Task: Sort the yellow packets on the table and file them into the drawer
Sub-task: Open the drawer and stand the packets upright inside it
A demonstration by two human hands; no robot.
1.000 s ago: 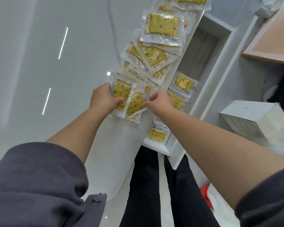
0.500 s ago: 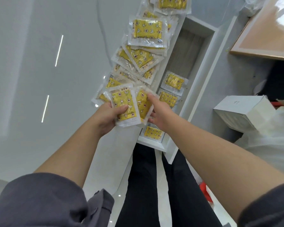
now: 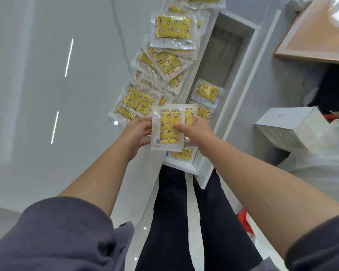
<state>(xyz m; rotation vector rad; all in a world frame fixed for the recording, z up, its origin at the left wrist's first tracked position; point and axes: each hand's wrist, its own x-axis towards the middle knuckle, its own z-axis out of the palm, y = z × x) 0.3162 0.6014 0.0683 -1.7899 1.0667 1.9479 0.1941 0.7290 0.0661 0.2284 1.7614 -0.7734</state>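
Both hands hold a small stack of yellow packets (image 3: 167, 132) in clear wrap, lifted just above the table's right edge. My left hand (image 3: 136, 132) grips the stack's left side; my right hand (image 3: 196, 132) grips its right side with the thumb on top. Several more yellow packets (image 3: 139, 102) lie overlapping in a row along the white table (image 3: 47, 114). The open white drawer (image 3: 235, 89) beside the table holds three packets: one (image 3: 206, 91) in the middle, one (image 3: 203, 112) partly behind the held stack, and one (image 3: 183, 153) at the near end.
A white cardboard box (image 3: 288, 128) and white plastic bags (image 3: 325, 153) sit to the right of the drawer. A wooden-framed board (image 3: 317, 38) lies at the upper right. My legs in dark trousers are below the drawer front.
The two packets, first fanned out on the table, were lifted off the pile and squared together into one stack, which moved right toward the drawer.
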